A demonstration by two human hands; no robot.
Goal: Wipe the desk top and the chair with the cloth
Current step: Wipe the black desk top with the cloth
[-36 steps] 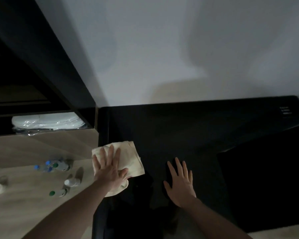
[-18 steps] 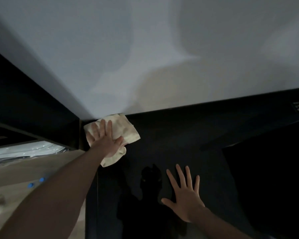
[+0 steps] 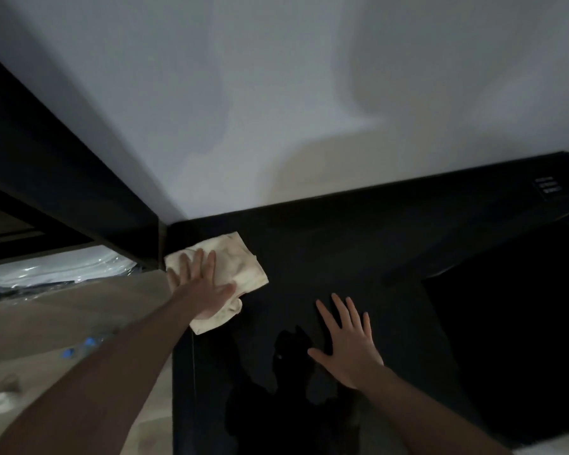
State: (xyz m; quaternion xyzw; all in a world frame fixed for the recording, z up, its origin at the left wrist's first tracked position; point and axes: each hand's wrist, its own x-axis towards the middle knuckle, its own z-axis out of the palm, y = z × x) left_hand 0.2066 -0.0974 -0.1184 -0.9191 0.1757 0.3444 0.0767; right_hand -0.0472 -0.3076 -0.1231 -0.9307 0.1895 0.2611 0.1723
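A cream cloth [image 3: 240, 262] lies flat on the glossy black desk top [image 3: 358, 244], near its far left corner by the wall. My left hand [image 3: 202, 284] presses down on the cloth with fingers spread, covering its left part. My right hand [image 3: 345, 339] rests flat on the bare desk top to the right and nearer to me, fingers apart, holding nothing. No chair is in view.
A dark shelf unit [image 3: 63, 178] rises left of the desk, with a plastic-wrapped white bundle [image 3: 60, 270] under it. A lower wooden surface [image 3: 63, 323] on the left holds blue-capped bottles [image 3: 79, 348]. A darker recessed area [image 3: 513, 323] lies on the right. White wall [image 3: 276, 93] behind.
My left hand slid the cloth from the desk's near left edge up to the far corner, then a little back and to the right. My right hand stayed flat on the desk.
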